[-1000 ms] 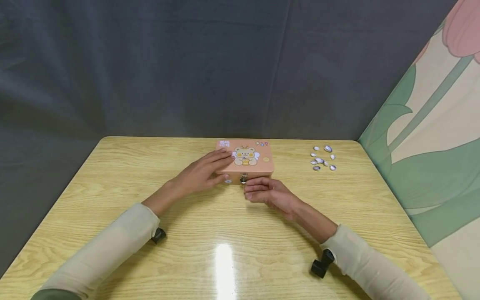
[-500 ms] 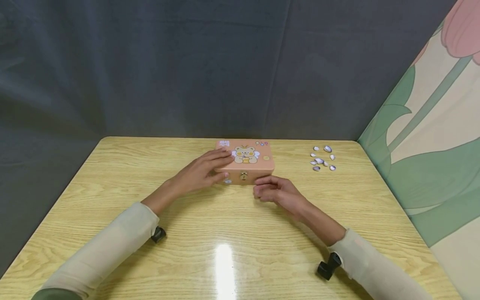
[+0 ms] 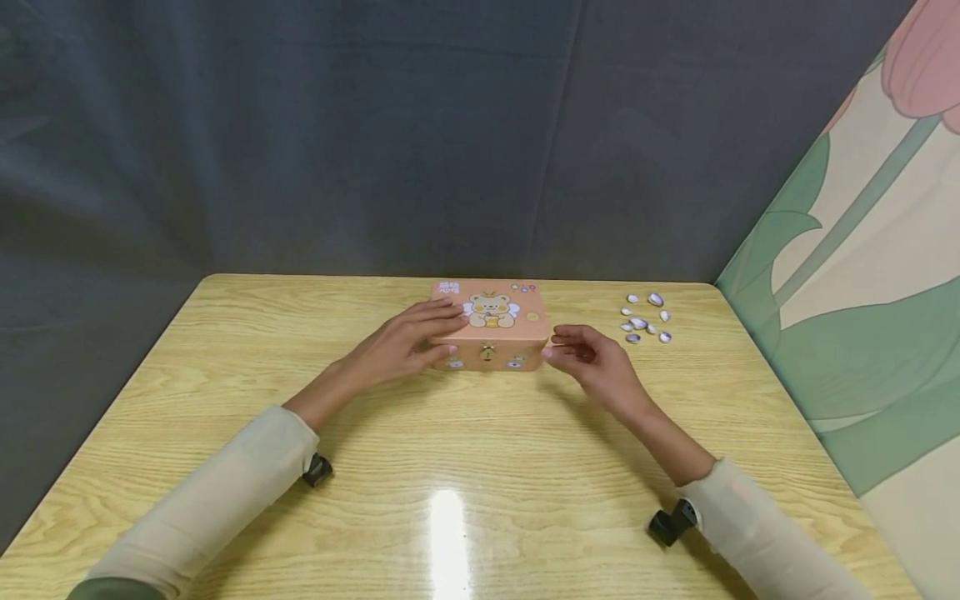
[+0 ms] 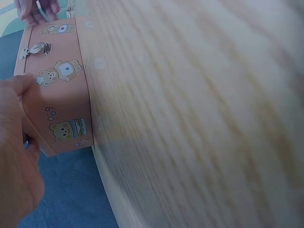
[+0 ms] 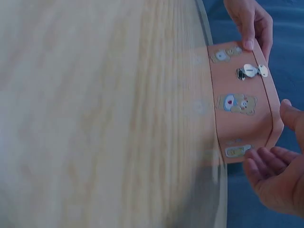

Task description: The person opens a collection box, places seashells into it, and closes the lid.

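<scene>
Tabletop blurred — left hand (image 3: 401, 343) partly hides box (image 3: 501, 333).

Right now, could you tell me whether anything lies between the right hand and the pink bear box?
Nothing visible does. The right hand hovers just off the pink bear box, at its right end; the shells lie farther right.
</scene>
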A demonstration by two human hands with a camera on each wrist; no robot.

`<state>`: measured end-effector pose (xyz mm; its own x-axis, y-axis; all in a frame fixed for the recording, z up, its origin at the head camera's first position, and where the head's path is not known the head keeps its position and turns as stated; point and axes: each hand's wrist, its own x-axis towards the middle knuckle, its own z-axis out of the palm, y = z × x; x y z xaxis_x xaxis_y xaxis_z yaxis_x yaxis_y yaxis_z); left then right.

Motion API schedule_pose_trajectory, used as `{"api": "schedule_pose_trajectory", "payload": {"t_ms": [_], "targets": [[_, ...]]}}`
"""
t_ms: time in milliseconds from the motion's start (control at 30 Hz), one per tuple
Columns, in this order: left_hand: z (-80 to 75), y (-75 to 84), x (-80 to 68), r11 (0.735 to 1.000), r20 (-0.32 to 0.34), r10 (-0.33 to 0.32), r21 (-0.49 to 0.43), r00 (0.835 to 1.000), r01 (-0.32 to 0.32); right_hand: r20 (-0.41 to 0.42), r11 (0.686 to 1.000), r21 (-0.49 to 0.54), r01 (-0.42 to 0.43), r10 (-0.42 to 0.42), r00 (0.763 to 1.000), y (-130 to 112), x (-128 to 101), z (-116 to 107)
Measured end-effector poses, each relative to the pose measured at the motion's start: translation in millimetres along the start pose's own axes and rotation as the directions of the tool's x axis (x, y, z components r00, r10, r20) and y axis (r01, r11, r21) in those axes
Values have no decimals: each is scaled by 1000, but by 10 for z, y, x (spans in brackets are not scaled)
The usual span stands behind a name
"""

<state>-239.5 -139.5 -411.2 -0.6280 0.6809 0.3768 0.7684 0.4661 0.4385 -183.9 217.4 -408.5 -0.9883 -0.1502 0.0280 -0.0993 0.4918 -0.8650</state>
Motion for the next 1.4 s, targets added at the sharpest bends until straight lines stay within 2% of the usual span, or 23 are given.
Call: {"api": "schedule_pose_trajectory", "payload": {"t_ms": [133,333,467,600,733,833,900,1100,1267,1400], "targets": [[5,-5,-3,1000,-18,23,-3,1000,-23,-7,995,-35,94,-94,996,3,48,-37],[4,33,5,998,-24,58,-27,998,-59,-7,973,-75,217,-218,976,19,98,-51],[-9,70,27,998,-35,43,-39,998,-45,7,963,-85,255,-255,967,28,107,-66],[-29,95,51,998,-40,-6,-57,999,4,14,952,-115,285,-285,958,48,130,-87],[-42,96,79,995,-55,-37,-89,998,32,-9,905,-203,373,-382,924,65,186,-102],[-52,95,107,993,-86,-39,-115,995,29,-29,872,-257,417,-438,898,71,228,-111],[-61,102,133,991,-114,-42,-129,993,28,-38,864,-266,428,-453,891,69,255,-116],[-69,107,188,980,-196,-105,-187,975,68,-89,853,-278,442,-481,872,19,328,-118],[-91,129,209,956,-219,-223,-239,950,169,-142,862,-282,420,-471,871,-38,360,-111],[-101,134,222,941,-244,-269,-272,932,200,-188,856,-308,415,-482,856,-69,381,-112]]}}
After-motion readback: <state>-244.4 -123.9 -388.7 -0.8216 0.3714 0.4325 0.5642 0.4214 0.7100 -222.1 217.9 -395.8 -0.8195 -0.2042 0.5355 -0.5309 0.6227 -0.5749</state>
